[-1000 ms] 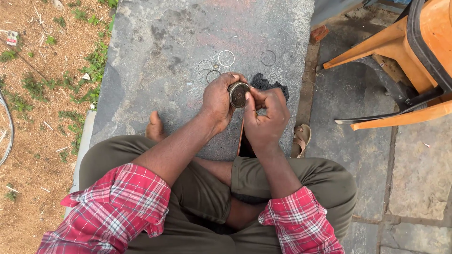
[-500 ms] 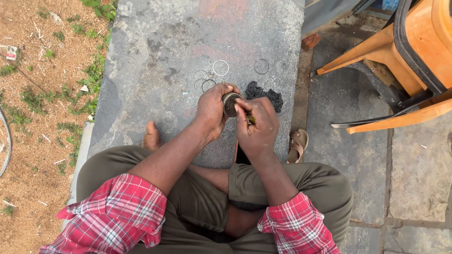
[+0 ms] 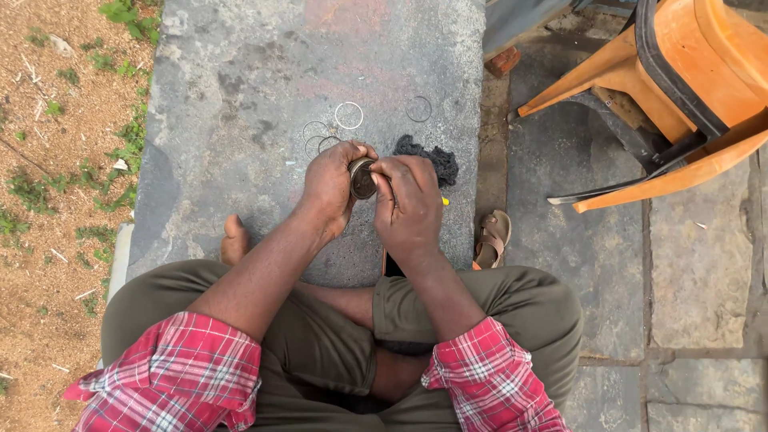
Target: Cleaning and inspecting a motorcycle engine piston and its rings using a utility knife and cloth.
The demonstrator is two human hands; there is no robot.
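Fingers of the left hand (image 3: 330, 186) are closed around a round metal part (image 3: 361, 178), held above the stone slab (image 3: 240, 120). The part's face is touched by the pinched fingers of the right hand (image 3: 410, 204). Thin rings (image 3: 349, 115) and a dark rag (image 3: 432, 158) are seen beyond; an orange chair (image 3: 680, 72) stands at right.

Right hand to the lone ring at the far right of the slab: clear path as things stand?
Probably yes. The ring lies flat on bare slab beyond the dark rag, nothing over it. But the right hand is busy at the round metal part held by the left hand.
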